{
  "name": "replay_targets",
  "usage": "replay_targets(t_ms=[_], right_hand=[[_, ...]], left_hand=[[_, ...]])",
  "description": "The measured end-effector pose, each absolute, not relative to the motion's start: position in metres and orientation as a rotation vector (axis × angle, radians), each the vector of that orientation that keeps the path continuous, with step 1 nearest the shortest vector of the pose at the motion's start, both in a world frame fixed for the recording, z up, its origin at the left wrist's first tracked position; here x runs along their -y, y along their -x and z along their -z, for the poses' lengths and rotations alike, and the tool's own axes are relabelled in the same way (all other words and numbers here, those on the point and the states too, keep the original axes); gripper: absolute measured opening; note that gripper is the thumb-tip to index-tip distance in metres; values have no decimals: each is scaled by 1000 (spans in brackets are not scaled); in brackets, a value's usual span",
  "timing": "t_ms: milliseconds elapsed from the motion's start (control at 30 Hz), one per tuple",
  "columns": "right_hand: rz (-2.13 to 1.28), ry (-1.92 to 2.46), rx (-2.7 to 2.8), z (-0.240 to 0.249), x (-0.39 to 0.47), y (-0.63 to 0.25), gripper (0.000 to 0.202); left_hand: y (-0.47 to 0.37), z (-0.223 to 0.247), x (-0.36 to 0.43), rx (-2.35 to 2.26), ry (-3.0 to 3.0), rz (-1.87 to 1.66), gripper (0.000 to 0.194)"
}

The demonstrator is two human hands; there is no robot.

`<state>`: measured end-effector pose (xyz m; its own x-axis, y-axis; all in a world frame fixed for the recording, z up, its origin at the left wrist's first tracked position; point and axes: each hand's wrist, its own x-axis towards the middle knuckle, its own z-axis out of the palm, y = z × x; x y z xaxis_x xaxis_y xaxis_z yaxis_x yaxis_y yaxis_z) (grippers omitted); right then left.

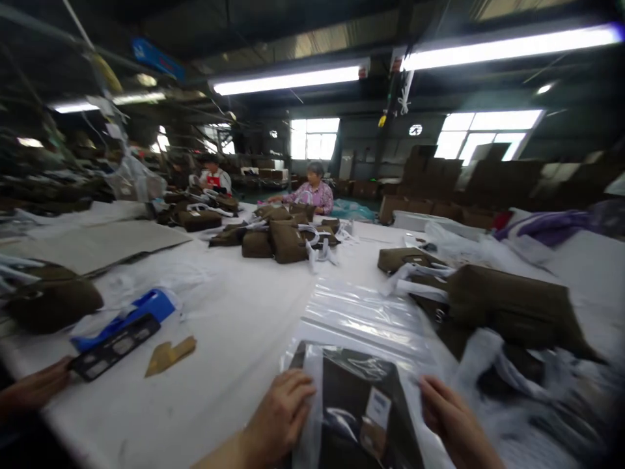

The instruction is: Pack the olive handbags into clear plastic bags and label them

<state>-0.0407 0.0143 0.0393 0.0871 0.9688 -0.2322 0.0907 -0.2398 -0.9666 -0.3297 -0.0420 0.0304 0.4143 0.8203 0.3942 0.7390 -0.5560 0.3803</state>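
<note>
My left hand rests with curled fingers on the left edge of a clear plastic bag that holds a dark brown folded item with a small tag. Resting on the bag's right edge is my right hand. The packed bag lies flat on the white table right in front of me, on top of a stack of empty clear bags.
Brown bags with white straps are heaped at the right and mid-table. At the left lie a black plate, a blue piece, a tan scrap and another person's hand. Two people sit at the far end.
</note>
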Motion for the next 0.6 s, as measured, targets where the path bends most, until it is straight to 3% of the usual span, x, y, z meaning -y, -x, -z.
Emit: replay_targets(t_ms=[167, 300, 433, 600], right_hand=[[-1611, 1346, 1306, -68, -44, 118, 27], [-1709, 1379, 1360, -77, -70, 185, 21], [-1766, 1310, 1325, -85, -68, 208, 28], [-1700, 1288, 1243, -89, -50, 198, 42]], left_hand=[[350, -13, 38, -1514, -2680, -827, 37], [345, 1, 31, -1442, -2767, -848, 43], [339, 1, 26, -1321, -2511, -927, 51], [337, -6, 22, -1440, -1953, -1042, 32]])
